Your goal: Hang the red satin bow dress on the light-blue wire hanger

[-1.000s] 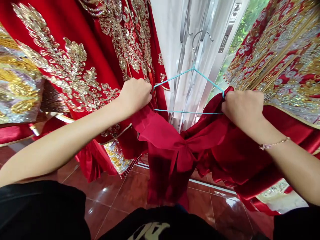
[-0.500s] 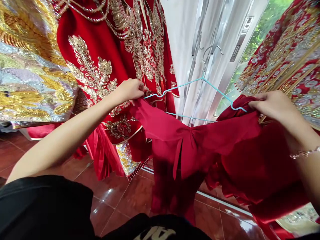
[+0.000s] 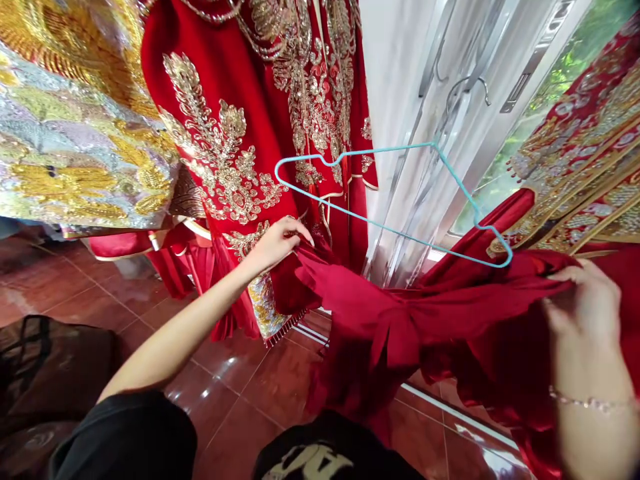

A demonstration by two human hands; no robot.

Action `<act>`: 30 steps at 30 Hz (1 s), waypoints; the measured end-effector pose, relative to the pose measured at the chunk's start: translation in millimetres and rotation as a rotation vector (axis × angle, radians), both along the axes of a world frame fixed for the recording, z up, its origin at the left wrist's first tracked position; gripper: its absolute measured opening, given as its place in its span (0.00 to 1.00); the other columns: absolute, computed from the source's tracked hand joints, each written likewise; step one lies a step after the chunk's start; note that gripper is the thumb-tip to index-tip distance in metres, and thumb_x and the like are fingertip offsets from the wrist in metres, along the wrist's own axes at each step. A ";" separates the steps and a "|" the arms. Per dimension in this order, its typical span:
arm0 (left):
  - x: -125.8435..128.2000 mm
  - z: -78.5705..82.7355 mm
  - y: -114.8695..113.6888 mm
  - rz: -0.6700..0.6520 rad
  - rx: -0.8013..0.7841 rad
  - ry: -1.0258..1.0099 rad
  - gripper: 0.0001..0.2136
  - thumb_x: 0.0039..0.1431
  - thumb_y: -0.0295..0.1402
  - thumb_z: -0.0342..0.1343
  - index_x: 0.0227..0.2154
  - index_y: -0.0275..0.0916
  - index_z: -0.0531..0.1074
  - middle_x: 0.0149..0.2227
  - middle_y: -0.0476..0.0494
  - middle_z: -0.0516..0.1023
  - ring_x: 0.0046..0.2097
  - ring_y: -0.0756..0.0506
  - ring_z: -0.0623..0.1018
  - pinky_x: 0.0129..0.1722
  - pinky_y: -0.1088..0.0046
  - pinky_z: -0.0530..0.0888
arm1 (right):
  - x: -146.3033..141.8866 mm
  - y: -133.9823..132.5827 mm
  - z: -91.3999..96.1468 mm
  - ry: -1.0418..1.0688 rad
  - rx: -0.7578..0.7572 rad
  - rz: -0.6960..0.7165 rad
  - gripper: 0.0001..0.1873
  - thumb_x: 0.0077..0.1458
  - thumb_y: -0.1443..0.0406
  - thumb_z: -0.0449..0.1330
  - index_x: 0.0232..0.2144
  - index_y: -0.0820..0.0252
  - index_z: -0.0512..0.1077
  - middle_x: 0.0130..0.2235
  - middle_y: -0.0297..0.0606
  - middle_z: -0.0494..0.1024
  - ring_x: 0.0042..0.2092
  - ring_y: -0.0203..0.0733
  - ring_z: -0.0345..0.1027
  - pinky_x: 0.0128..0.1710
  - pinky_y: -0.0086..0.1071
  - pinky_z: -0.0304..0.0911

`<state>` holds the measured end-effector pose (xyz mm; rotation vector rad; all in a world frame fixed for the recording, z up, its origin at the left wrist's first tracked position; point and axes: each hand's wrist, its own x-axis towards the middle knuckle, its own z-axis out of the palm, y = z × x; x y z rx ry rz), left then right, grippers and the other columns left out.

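A red dress (image 3: 360, 297) with a bow at its middle is stretched between my two hands. My left hand (image 3: 280, 243) pinches its left upper edge, and my right hand (image 3: 585, 293) grips the right upper edge. Just above the dress, a light blue hanger (image 3: 380, 223) hangs by its metal hook (image 3: 467, 87) in front of the white door. The hanger's left end is bare and apart from the fabric. Its right end lies close over the dress near my right hand; I cannot tell whether they touch.
A red jacket with gold embroidery (image 3: 240, 120) hangs behind my left hand, beside a gold and silver sequined garment (image 3: 75, 133). More embroidered clothing (image 3: 590, 147) hangs at right. A dark bag (image 3: 55, 373) stands on the tiled floor (image 3: 235, 420).
The dress has come down off the hanger's left end, which is now exposed. Both hands have moved lower, still holding the fabric. The view has shifted, bringing the dark bag into sight.
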<state>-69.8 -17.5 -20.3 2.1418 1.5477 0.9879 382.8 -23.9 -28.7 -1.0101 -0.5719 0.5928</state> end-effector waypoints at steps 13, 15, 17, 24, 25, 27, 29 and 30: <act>28.5 -121.2 -17.8 -0.139 -0.428 0.308 0.25 0.46 0.14 0.44 0.35 0.41 0.83 0.58 0.45 0.70 0.56 0.44 0.76 0.58 0.71 0.70 | -59.9 -65.0 -78.3 -0.079 0.121 -0.276 0.07 0.27 0.72 0.55 0.17 0.57 0.65 0.24 0.33 0.60 0.29 0.36 0.53 0.25 0.29 0.48; 32.8 -127.5 -17.1 -0.079 -0.451 0.316 0.22 0.49 0.15 0.45 0.35 0.38 0.82 0.58 0.41 0.69 0.51 0.41 0.79 0.54 0.68 0.72 | -67.9 -72.1 -73.1 -0.123 0.155 -0.311 0.08 0.28 0.72 0.55 0.17 0.56 0.65 0.24 0.33 0.58 0.29 0.37 0.51 0.25 0.31 0.46; 35.3 -133.8 -13.5 -0.017 -0.472 0.312 0.18 0.51 0.16 0.47 0.34 0.36 0.80 0.58 0.37 0.68 0.47 0.40 0.81 0.52 0.65 0.72 | -75.9 -79.5 -67.9 -0.153 0.167 -0.352 0.08 0.27 0.72 0.55 0.16 0.56 0.63 0.24 0.34 0.56 0.29 0.37 0.49 0.25 0.31 0.43; 28.0 -154.1 13.1 0.024 -0.609 0.162 0.05 0.60 0.23 0.56 0.32 0.37 0.76 0.51 0.40 0.72 0.46 0.43 0.79 0.52 0.63 0.73 | -89.7 -94.6 -65.8 -0.188 0.119 -0.350 0.08 0.25 0.71 0.54 0.16 0.56 0.63 0.23 0.34 0.55 0.28 0.37 0.49 0.24 0.29 0.39; 26.6 -158.1 16.9 0.027 -0.631 0.116 0.04 0.63 0.28 0.57 0.38 0.37 0.76 0.52 0.40 0.73 0.48 0.43 0.78 0.52 0.61 0.74 | -90.8 -95.5 -66.8 -0.189 0.117 -0.337 0.07 0.26 0.71 0.54 0.16 0.55 0.63 0.23 0.34 0.55 0.27 0.37 0.49 0.23 0.29 0.39; 24.5 -167.5 23.4 0.035 -0.683 0.002 0.13 0.65 0.36 0.57 0.50 0.37 0.72 0.54 0.39 0.73 0.51 0.42 0.76 0.51 0.58 0.76 | -93.3 -97.2 -68.6 -0.193 0.116 -0.309 0.07 0.27 0.71 0.55 0.16 0.55 0.64 0.22 0.33 0.57 0.27 0.37 0.49 0.23 0.30 0.40; 22.8 -177.5 27.7 0.028 -0.745 -0.142 0.17 0.66 0.39 0.56 0.54 0.37 0.70 0.54 0.38 0.73 0.51 0.42 0.76 0.49 0.57 0.77 | -96.5 -98.7 -69.9 -0.198 0.119 -0.278 0.07 0.29 0.71 0.55 0.18 0.55 0.65 0.23 0.33 0.60 0.27 0.37 0.50 0.24 0.31 0.42; 21.7 -181.9 28.9 0.015 -0.773 -0.234 0.17 0.66 0.39 0.57 0.54 0.37 0.70 0.54 0.38 0.73 0.51 0.41 0.77 0.49 0.57 0.77 | -98.0 -99.4 -70.4 -0.201 0.119 -0.261 0.08 0.30 0.72 0.55 0.19 0.55 0.66 0.23 0.32 0.61 0.27 0.37 0.51 0.24 0.31 0.43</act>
